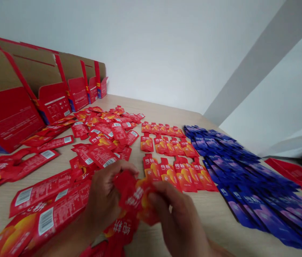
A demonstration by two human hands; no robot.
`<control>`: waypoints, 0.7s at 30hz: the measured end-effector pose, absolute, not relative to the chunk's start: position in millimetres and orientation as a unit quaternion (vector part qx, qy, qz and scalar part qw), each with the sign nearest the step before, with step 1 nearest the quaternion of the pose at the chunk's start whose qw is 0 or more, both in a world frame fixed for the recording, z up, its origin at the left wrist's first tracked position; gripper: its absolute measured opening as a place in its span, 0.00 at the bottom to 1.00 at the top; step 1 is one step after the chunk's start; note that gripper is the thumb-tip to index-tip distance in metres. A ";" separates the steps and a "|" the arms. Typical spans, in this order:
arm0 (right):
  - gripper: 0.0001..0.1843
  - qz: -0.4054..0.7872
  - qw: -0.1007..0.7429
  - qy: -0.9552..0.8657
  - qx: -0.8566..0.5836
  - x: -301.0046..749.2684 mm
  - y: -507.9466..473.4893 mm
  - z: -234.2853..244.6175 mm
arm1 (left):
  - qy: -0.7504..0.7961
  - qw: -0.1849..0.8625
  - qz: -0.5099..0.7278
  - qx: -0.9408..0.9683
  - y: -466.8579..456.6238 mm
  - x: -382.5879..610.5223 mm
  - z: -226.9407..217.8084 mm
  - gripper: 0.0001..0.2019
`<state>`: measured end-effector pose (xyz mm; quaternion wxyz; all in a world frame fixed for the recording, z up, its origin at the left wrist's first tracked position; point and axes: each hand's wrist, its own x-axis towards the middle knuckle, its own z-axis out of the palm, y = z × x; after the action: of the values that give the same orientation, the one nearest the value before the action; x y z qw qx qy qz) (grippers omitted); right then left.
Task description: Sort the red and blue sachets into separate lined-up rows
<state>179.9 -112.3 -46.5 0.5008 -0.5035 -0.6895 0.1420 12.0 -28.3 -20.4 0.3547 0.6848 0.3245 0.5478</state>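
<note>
Sachets tilt between left hand and right hand, both pinching them, well short of the worktop's far edge.

Probably a packing workspace: the table bears open cartons and 3 rows of sachets.

So the red packets lined up in rows pretty clearly say 纯粉 in white on the front. Same 纯粉 on the held packet, tilted and kinda blurry, and on a few loose red packets. Flipped ones show white barcodes, digits too tiny to make out. Fine print on the red boxes? Nope, can't read it. White characters on the blue packets are too smeary to be sure.
</note>
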 end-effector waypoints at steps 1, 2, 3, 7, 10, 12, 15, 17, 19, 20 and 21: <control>0.11 0.207 0.528 -0.636 -0.524 182.8 -105.9 -34.0 | 0.335 0.414 0.547 0.646 -28.7 13.5 -19.7 0.10; 0.11 0.264 0.547 -0.596 -0.525 185.0 -98.2 -23.9 | 0.337 0.475 0.539 0.609 -29.4 15.6 -19.5 0.14; 0.10 0.309 0.558 -0.579 -0.507 186.2 -89.8 -16.9 | 0.329 0.530 0.524 0.580 -30.3 17.9 -19.7 0.18; 0.14 0.367 0.573 -0.569 -0.462 184.5 -62.3 -12.1 | 0.307 0.620 0.463 0.554 -34.6 26.6 -22.5 0.23; 0.15 0.258 0.510 -0.640 -0.514 183.1 -59.0 -10.1 | 0.352 0.601 0.492 0.522 -36.6 29.9 -23.3 0.20; 0.16 0.161 0.427 -0.701 -0.548 183.8 -64.4 -2.6 | 0.364 0.600 0.511 0.496 -37.0 31.3 -23.3 0.19; 0.23 0.077 0.350 -0.758 -0.546 185.5 -75.5 11.0 | 0.365 0.618 0.511 0.473 -37.0 35.3 -25.3 0.20; 0.23 0.054 0.346 -0.770 -0.533 187.2 -80.6 16.9 | 0.369 0.621 0.500 0.478 -37.7 39.3 -28.8 0.20; 0.21 0.039 0.354 -0.776 -0.521 192.3 -81.3 20.8 | 0.381 0.592 0.505 0.499 -41.1 42.1 -33.1 0.18; 0.19 0.032 0.357 -0.777 -0.517 197.7 -79.0 23.1 | 0.376 0.570 0.499 0.533 -44.9 42.4 -35.0 0.16; 0.17 0.023 0.358 -0.776 -0.518 205.7 -74.4 26.6 | 0.358 0.548 0.481 0.583 -50.5 41.8 -36.5 0.14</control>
<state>205.7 -74.4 26.6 0.3576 -0.5185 -0.7764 0.0227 41.8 -50.5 -36.5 0.5476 0.5834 0.3583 0.4810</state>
